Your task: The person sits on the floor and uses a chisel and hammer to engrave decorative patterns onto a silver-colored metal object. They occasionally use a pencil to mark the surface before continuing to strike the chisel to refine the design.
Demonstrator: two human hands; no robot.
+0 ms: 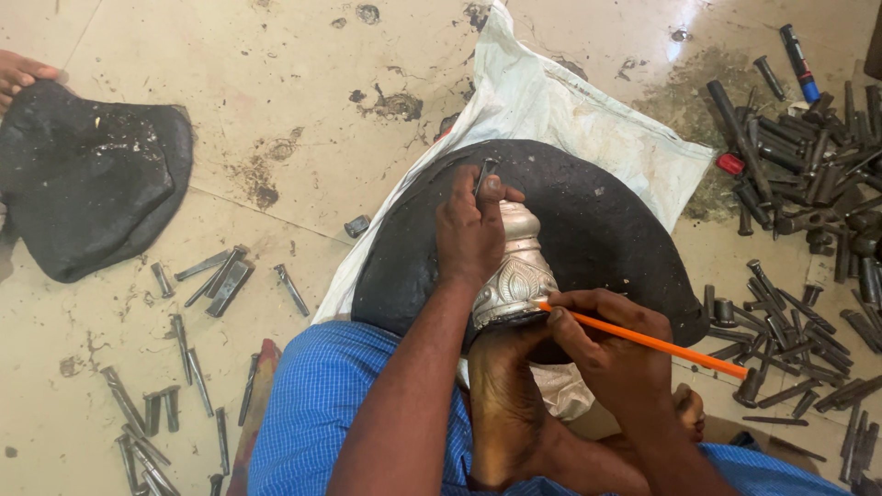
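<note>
Head view looks straight down on a person seated on a pale stone floor [276, 110], working an embossed silver metal vessel with a narrow neck and a leaf pattern [516, 276]. It lies on its side in the middle of the scene, on a black domed pitch-like block [606, 230] that sits on a white woven sack [551, 101]. Its wide base points near and rests against the person's bare foot [501, 404]; its neck points far.

By its look the vessel is thin sheet metal: stiff, fairly light, smooth and inclined to roll on its round body, with raised relief that could dent under a hard squeeze. The safest hold seems to be over the neck and shoulder, with the base braced, which is how it is held now.

Left hand [470, 230] reaches out from the near side, forearm nearly straight, palm down and closed over the neck, with a small dark steel punch [484, 176] pinched upright in the fingers. Right hand [611, 344] sits to the right of the base, wrist bent inward, closed in a writing grip on an orange pencil [643, 340] whose tip touches the lower edge of the pattern. The hands are apart.

Dark steel punches [799, 138] lie scattered on the floor, right and left.
</note>
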